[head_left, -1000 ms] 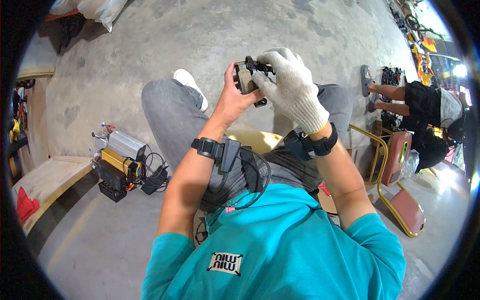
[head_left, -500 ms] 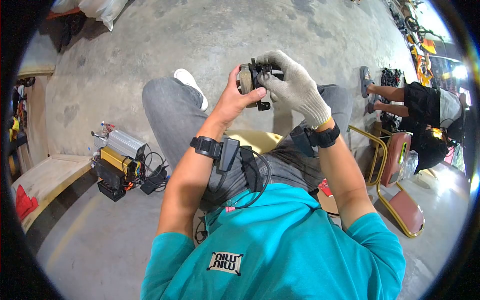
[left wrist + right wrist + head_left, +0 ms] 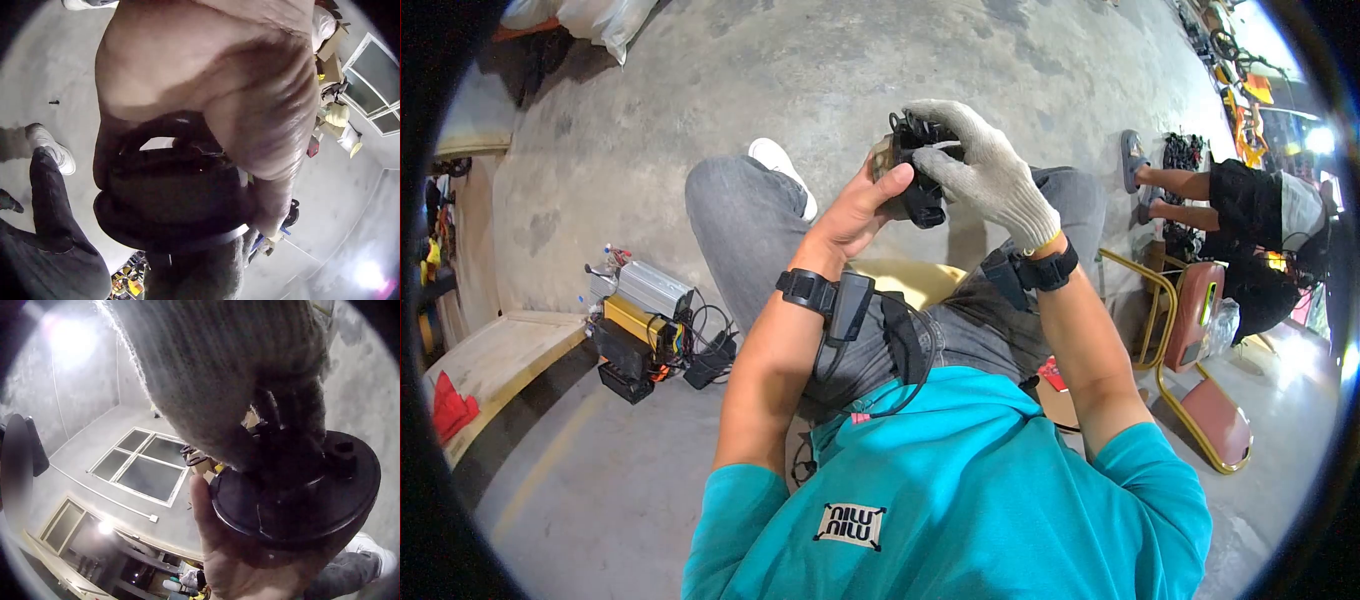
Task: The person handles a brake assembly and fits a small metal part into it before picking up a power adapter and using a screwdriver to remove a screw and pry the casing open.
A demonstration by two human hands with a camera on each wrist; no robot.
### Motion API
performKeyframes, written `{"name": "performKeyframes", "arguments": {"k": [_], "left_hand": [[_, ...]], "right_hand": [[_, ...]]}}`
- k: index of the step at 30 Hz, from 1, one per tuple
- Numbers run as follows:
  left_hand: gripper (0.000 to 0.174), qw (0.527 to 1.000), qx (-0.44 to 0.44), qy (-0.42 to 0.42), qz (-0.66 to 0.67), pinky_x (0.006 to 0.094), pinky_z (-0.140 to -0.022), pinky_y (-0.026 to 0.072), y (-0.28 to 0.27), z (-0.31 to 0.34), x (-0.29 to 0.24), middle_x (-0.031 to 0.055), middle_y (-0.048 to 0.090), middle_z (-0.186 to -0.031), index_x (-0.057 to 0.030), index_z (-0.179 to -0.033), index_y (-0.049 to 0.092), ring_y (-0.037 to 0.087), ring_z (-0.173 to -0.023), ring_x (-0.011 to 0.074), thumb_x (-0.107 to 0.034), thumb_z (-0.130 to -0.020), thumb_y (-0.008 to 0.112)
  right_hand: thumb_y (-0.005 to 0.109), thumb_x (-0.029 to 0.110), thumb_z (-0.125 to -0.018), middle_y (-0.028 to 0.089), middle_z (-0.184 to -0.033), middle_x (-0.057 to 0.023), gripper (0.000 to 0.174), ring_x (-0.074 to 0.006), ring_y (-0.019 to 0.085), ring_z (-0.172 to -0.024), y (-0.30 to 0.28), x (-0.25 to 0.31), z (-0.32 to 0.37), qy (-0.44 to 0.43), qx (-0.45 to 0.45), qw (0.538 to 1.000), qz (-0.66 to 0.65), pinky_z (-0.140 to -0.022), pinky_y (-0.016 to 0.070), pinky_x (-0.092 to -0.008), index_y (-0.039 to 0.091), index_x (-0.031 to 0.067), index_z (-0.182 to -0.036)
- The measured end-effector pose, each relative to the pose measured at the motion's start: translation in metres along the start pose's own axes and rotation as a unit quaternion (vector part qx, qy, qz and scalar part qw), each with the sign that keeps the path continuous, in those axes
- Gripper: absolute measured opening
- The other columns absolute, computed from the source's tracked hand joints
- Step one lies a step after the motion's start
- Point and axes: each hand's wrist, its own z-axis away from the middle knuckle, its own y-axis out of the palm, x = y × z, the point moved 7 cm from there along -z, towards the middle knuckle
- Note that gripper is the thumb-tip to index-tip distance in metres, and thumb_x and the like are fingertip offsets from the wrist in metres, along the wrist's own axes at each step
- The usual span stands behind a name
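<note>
Over the lap, the bare left hand (image 3: 855, 212) grips a dark, rounded device (image 3: 922, 190) from its left side, thumb on top. In a whitish knit glove, the right hand (image 3: 990, 175) pinches the upper right part of the device, where black cable or thin parts show. The left wrist view has the device (image 3: 175, 206) dark under the bare palm (image 3: 206, 75). In the right wrist view a round black face of the device (image 3: 300, 500) lies under the gloved fingers, with the bare hand (image 3: 250, 569) supporting it from below. Fine details between the fingers are hidden.
A silver and gold electronic unit (image 3: 640, 310) with cables lies on the floor at left, beside a pale wooden board (image 3: 520, 345). At right stand a gold-framed chair (image 3: 1215, 420) and another person's legs (image 3: 1185, 185). The wearer's knees (image 3: 735, 205) flank the hands.
The device has turned in the left hand, so its dark rounded side now shows lower down. The left thumb has shifted up and left. The gloved hand moved slightly right earlier and still pinches it.
</note>
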Motion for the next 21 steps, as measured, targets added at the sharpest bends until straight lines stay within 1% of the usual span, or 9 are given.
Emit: {"name": "performKeyframes", "arguments": {"k": [4,9,11,13,15,16,18,19,21], "left_hand": [[0.082,1.000,0.014,-0.014,-0.003,0.0390,-0.094,0.0574,0.001,0.002,0.001,0.0103,0.063,-0.127,-0.0065,-0.147,0.041,0.067,-0.111,0.0205,-0.052,-0.088,0.075],[0.082,0.999,0.049,-0.015,-0.006,0.0377,-0.094,0.0573,0.007,0.002,0.001,0.0103,0.064,-0.127,-0.0055,-0.145,0.043,0.067,-0.111,0.0205,-0.053,-0.088,0.075],[0.082,0.998,0.056,-0.014,-0.010,0.0373,-0.094,0.0569,0.008,0.002,0.001,0.0100,0.064,-0.127,-0.0053,-0.145,0.043,0.066,-0.112,0.0203,-0.054,-0.087,0.075],[0.083,0.997,0.063,-0.032,0.005,0.0374,-0.098,0.0544,0.005,0.002,0.006,0.0092,0.062,-0.130,-0.0051,-0.147,0.042,0.063,-0.118,0.0199,-0.052,-0.087,0.076],[0.082,0.997,0.059,-0.034,0.023,0.0380,-0.101,0.0523,0.003,0.002,0.009,0.0089,0.061,-0.131,-0.0051,-0.147,0.042,0.061,-0.121,0.0201,-0.050,-0.088,0.077],[0.081,0.997,0.054,-0.036,0.041,0.0386,-0.104,0.0503,0.002,0.003,0.011,0.0086,0.060,-0.133,-0.0050,-0.147,0.042,0.059,-0.124,0.0202,-0.049,-0.088,0.077],[0.080,0.996,0.059,-0.042,0.058,0.0393,-0.106,0.0485,0.001,0.005,0.012,0.0089,0.059,-0.135,-0.0047,-0.148,0.042,0.058,-0.126,0.0207,-0.047,-0.089,0.077],[0.079,0.994,0.064,-0.046,0.075,0.0400,-0.108,0.0468,0.001,0.006,0.012,0.0091,0.058,-0.137,-0.0043,-0.148,0.043,0.057,-0.127,0.0211,-0.045,-0.089,0.077],[0.081,0.993,0.077,-0.050,0.078,0.0402,-0.109,0.0460,0.000,0.008,0.011,0.0096,0.058,-0.138,-0.0038,-0.148,0.042,0.056,-0.128,0.0214,-0.046,-0.088,0.077]], "right_hand": [[0.069,0.011,-0.088,0.066,-0.116,-0.0124,0.043,-0.0259,0.067,-0.106,-0.003,-0.003,-0.001,-0.011,-0.011,1.000,-0.011,-0.089,0.0554,-0.0361,0.063,0.0086,-0.130],[0.071,0.015,-0.087,0.064,-0.114,-0.0116,0.041,-0.0247,0.065,-0.105,-0.003,-0.016,0.001,0.062,0.040,0.996,-0.046,-0.090,0.0523,-0.0365,0.065,0.0088,-0.127],[0.071,0.015,-0.087,0.063,-0.114,-0.0116,0.042,-0.0248,0.065,-0.106,-0.005,-0.016,0.002,0.072,0.042,0.996,-0.041,-0.091,0.0521,-0.0366,0.065,0.0090,-0.128],[0.072,0.016,-0.086,0.062,-0.113,-0.0116,0.043,-0.0250,0.064,-0.107,-0.005,-0.016,0.004,0.082,0.043,0.995,-0.036,-0.093,0.0520,-0.0367,0.065,0.0093,-0.128],[0.073,0.018,-0.087,0.062,-0.120,-0.0123,0.048,-0.0245,0.063,-0.113,-0.007,-0.008,0.004,0.033,0.035,0.999,-0.005,-0.097,0.0511,-0.0369,0.062,0.0088,-0.133],[0.073,0.018,-0.087,0.062,-0.120,-0.0123,0.048,-0.0245,0.063,-0.113,-0.007,-0.007,0.005,0.033,0.034,0.999,-0.006,-0.097,0.0511,-0.0369,0.062,0.0088,-0.133],[0.072,0.022,-0.088,0.062,-0.129,-0.0129,0.054,-0.0245,0.060,-0.120,-0.008,-0.011,0.009,0.069,0.027,0.992,-0.102,-0.103,0.0491,-0.0380,0.058,0.0086,-0.138],[0.072,0.022,-0.088,0.062,-0.129,-0.0129,0.054,-0.0245,0.060,-0.120,-0.010,-0.010,0.009,0.069,0.025,0.992,-0.103,-0.103,0.0491,-0.0380,0.058,0.0086,-0.138],[0.072,0.028,-0.090,0.060,-0.136,-0.0142,0.058,-0.0233,0.058,-0.123,-0.019,-0.016,0.012,0.115,-0.009,0.984,-0.133,-0.106,0.0451,-0.0378,0.055,0.0048,-0.141]]}}
